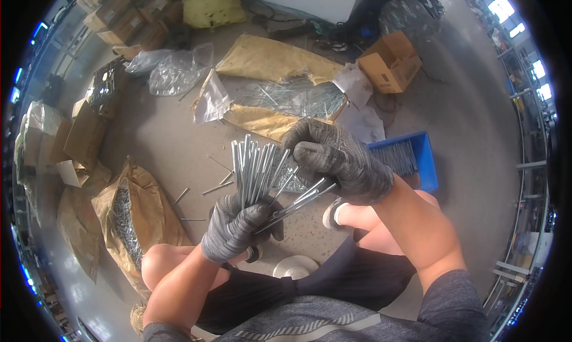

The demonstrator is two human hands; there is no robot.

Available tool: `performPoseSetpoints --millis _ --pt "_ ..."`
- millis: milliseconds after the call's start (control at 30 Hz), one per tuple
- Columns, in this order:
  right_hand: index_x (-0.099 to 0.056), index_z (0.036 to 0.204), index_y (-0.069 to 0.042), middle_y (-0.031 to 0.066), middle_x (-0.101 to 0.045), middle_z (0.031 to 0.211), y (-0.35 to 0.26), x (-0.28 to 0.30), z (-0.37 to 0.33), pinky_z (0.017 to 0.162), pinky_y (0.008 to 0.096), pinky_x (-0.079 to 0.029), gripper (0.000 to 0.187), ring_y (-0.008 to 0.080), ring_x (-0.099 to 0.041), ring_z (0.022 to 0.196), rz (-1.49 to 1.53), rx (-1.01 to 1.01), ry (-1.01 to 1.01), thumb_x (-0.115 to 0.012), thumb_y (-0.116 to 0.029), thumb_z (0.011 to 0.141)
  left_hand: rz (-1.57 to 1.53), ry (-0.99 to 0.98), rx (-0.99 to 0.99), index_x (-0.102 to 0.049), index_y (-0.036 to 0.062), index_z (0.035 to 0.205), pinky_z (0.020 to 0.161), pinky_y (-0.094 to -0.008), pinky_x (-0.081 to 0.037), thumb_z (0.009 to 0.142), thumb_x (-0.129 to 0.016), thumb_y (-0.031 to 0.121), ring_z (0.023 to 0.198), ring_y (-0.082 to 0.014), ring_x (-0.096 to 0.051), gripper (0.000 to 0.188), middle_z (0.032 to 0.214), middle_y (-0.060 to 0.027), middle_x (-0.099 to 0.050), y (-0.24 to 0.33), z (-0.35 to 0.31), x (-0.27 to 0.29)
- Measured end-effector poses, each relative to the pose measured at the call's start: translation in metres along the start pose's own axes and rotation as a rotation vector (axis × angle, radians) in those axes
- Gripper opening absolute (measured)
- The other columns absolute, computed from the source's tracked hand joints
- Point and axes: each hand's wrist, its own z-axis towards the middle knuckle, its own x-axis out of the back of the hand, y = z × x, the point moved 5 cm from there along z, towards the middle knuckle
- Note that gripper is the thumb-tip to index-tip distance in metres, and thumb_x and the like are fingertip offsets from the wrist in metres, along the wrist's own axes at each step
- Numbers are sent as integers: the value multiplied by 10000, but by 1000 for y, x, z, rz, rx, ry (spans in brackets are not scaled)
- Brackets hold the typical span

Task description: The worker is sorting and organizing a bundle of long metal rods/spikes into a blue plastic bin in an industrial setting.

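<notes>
My left hand point(238, 227), in a grey knit glove, is closed around the lower ends of a bundle of thin metal rods point(253, 172), which stand nearly upright and fan out a little above my fist. My right hand point(336, 157), gloved the same way, is just right of that bundle and above my left fist, its fingers curled over a few separate rods point(301, 200) that slant down to the left until their lower ends meet my left hand. So both hands are gripping rods, the left on the main bundle, the right on the few slanted ones.

Below my grip, between my bare knees, a round pale disc point(296, 266) lies on the concrete floor point(173, 139). Just left of the bundle, a few loose rods point(214, 187) lie scattered on the floor. Further left and lower, beside my left knee, a torn brown paper sack point(140, 205) lies open with a mass of small metal pieces inside.

Right of my right hand, partly hidden behind it, sits a blue plastic bin point(426, 157) holding more rods. Beyond the bundle's tips, another brown sack point(268, 59) is split open with a heap of rods spilling across it. Right of that stands an open cardboard box point(390, 62); left of it lie clear plastic bags point(176, 71). Cardboard boxes point(83, 136) are stacked far to the left.
</notes>
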Motion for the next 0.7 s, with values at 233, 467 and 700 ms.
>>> performPoseSetpoints --millis 233,467,700 --pt "-662 1043 -61 -36 -558 787 0 6 3 580 200 -422 209 31 -511 679 -454 255 -95 -664 -240 935 -25 81 -12 -689 32 1077 509 -226 -412 964 -601 484 555 -76 -537 474 753 -59 -693 -10 2 1" --pt "-665 1050 -45 -11 -604 833 -5 2 -4 590 219 -442 169 43 -515 693 -148 -24 25 -637 -168 938 61 99 19 -686 25 1099 505 -232 -413 946 -616 508 564 -84 -542 512 749 -71 -688 -8 7 3" --pt "-659 1053 -29 4 -650 909 -14 -1 1 722 238 -498 177 73 -585 815 -332 108 -34 -707 -109 903 -44 23 71 -666 -4 999 477 -246 -423 860 -722 536 552 -125 -584 561 718 -80 -658 -11 8 -2"
